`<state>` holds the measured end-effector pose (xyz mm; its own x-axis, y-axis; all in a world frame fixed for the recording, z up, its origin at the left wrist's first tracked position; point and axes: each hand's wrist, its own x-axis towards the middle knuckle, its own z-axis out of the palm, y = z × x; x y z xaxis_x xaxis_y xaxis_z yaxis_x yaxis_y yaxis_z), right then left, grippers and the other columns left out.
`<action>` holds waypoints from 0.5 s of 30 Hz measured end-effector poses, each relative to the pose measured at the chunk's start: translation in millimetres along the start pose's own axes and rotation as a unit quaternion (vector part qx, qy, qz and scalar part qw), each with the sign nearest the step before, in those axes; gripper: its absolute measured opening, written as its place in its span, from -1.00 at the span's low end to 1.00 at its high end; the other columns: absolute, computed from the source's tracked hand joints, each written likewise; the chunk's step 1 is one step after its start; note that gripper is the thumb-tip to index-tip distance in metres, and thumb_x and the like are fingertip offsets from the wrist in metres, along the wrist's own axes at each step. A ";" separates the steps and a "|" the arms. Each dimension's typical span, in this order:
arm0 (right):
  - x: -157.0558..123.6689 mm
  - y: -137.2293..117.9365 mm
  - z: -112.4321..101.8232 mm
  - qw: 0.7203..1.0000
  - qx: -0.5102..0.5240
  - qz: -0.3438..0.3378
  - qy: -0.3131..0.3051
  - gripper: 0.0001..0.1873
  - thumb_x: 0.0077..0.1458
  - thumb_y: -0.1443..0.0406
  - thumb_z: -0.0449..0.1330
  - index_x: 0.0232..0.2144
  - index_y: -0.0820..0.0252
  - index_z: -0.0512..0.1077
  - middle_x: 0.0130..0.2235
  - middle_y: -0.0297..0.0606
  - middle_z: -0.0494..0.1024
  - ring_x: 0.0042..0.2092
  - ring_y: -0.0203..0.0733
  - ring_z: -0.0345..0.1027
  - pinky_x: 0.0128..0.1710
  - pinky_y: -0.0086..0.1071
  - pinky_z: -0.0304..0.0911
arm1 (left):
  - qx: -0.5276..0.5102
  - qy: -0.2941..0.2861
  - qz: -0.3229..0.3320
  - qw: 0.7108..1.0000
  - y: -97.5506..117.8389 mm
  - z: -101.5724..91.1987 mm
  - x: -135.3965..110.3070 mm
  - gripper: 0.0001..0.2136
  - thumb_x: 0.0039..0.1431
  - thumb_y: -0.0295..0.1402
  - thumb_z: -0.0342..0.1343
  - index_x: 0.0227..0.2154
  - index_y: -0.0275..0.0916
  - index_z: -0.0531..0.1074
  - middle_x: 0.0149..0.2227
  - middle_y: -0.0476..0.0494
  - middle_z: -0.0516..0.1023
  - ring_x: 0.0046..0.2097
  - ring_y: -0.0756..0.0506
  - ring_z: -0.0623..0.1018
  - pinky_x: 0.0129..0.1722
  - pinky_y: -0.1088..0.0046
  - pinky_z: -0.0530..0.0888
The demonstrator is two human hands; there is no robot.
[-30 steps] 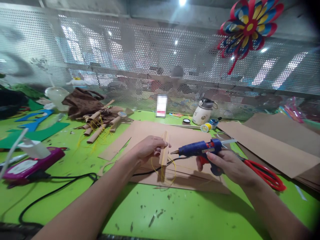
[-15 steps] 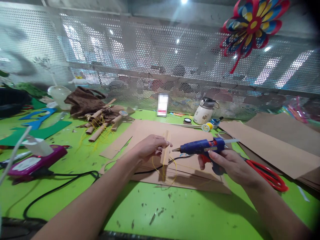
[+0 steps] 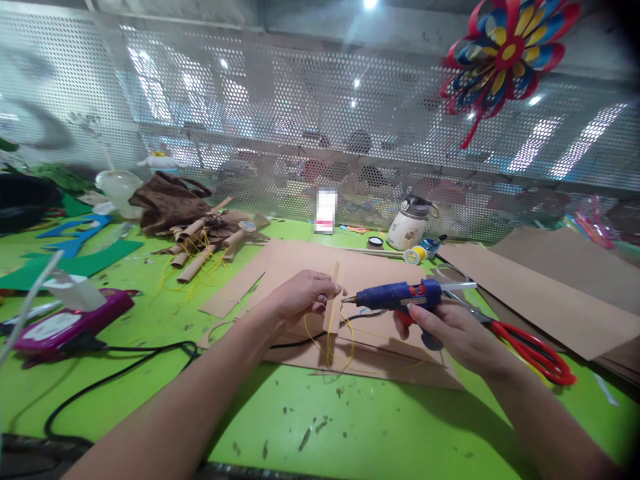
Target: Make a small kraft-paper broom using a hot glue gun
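Note:
My left hand [image 3: 313,293] is closed on a narrow folded strip of brown cardboard [image 3: 332,310], held tilted above the cardboard sheets. Loops of yellow string [image 3: 350,333] hang from the strip's lower end. In my right hand [image 3: 463,330] is a blue glue gun [image 3: 395,295], gripped by its handle, with a clear glue stick poking out of the back. Its nozzle points left and is at the strip's right edge; whether it touches I cannot tell. Beneath both hands lies a brown cardboard sheet [image 3: 285,257] on the green table [image 3: 280,427].
Red-handled scissors [image 3: 537,347] lie beside my right wrist. More cardboard sheets [image 3: 545,287] are at the right. Rolled cardboard tubes [image 3: 197,263] with yellow string lie back left. A purple power strip [image 3: 75,327] with a black cord is at the left. A bottle [image 3: 407,223] and yellow spool [image 3: 415,255] stand behind.
My right hand has brought the glue gun slightly left and down, so its nozzle is now at the cardboard strip's edge. My left hand has hardly moved.

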<state>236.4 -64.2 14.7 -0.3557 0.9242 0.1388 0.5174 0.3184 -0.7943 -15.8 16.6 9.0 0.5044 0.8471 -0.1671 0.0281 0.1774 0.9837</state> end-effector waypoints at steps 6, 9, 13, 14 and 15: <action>0.0 -3.5 2.0 1.000 -0.025 0.006 -0.004 -0.54 0.27 0.06 -0.05 -0.45 0.21 0.45 -0.37 -0.22 0.48 -0.33 -0.21 0.29 -0.32 -0.38 0.21 | 0.016 -0.002 0.004 1.000 2.0 2.0 -2.3 -0.80 -0.14 -0.37 0.19 -0.69 -0.31 0.31 -0.63 0.09 0.19 -0.58 0.11 0.14 -0.56 0.51 0.08; 0.0 -3.7 2.4 1.000 -0.029 0.003 -0.008 -0.54 0.27 0.07 -0.05 -0.46 0.21 0.45 -0.39 -0.22 0.47 -0.34 -0.21 0.29 -0.30 -0.38 0.21 | 0.019 0.004 0.004 1.000 3.2 2.9 -3.2 -0.84 -0.12 -0.38 0.17 -0.68 -0.32 0.34 -0.64 0.09 0.18 -0.58 0.10 0.14 -0.57 0.52 0.09; -0.2 -4.2 2.2 1.000 -0.031 0.002 -0.003 -0.55 0.27 0.07 -0.05 -0.47 0.21 0.44 -0.40 -0.23 0.47 -0.37 -0.22 0.27 -0.32 -0.39 0.21 | 0.015 0.004 0.003 1.000 4.1 3.7 -3.8 -0.82 -0.12 -0.40 0.17 -0.70 -0.31 0.32 -0.64 0.08 0.20 -0.58 0.11 0.11 -0.58 0.51 0.07; -0.2 -4.2 2.1 0.999 -0.033 0.002 -0.001 -0.54 0.27 0.06 -0.05 -0.47 0.21 0.43 -0.41 -0.23 0.46 -0.38 -0.22 0.27 -0.33 -0.38 0.20 | 0.012 0.002 0.004 1.000 3.9 3.8 -3.7 -0.81 -0.12 -0.40 0.17 -0.71 -0.30 0.31 -0.64 0.08 0.20 -0.58 0.11 0.11 -0.58 0.51 0.07; -0.2 -4.1 2.1 0.999 -0.035 0.004 0.000 -0.54 0.27 0.06 -0.06 -0.47 0.21 0.43 -0.41 -0.23 0.46 -0.38 -0.22 0.26 -0.34 -0.38 0.20 | 0.009 0.000 0.004 1.000 3.8 3.8 -3.6 -0.80 -0.13 -0.40 0.18 -0.72 -0.30 0.29 -0.65 0.08 0.19 -0.58 0.11 0.11 -0.58 0.51 0.07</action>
<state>232.6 -66.2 16.7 -0.3521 0.9264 0.1332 0.5725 0.3258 -0.7524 -14.2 12.2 13.6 0.5044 0.8485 -0.1600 0.0407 0.1618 0.9860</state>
